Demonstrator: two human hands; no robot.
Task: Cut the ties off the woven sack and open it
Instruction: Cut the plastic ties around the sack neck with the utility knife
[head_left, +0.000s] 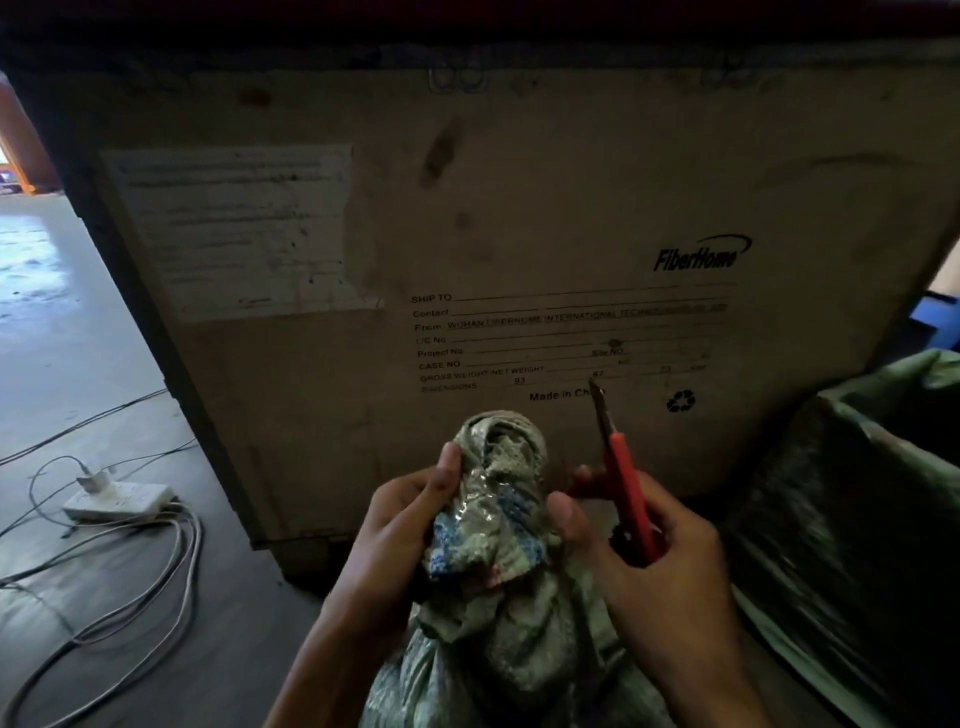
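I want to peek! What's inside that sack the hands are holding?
Can't tell. The woven sack is bunched shut at its neck, gripped by the left hand, so its contents are hidden.

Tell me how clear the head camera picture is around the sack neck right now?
Head view: dim overall, corners dark; the sack neck is lit enough to see, with glare on its shiny wrap; the scissors are fairly sharp; the second sack at right is smeared by blur; daylight washes out the floor at left.

Two bare hands and forearms, nothing worn on them.

The left hand (400, 525) and right hand (660, 561) show no gloves, rings or watch. Both forearms are bare down to the bottom edge of the view, with no sleeve or cuff showing. The fingernails are short and plain.
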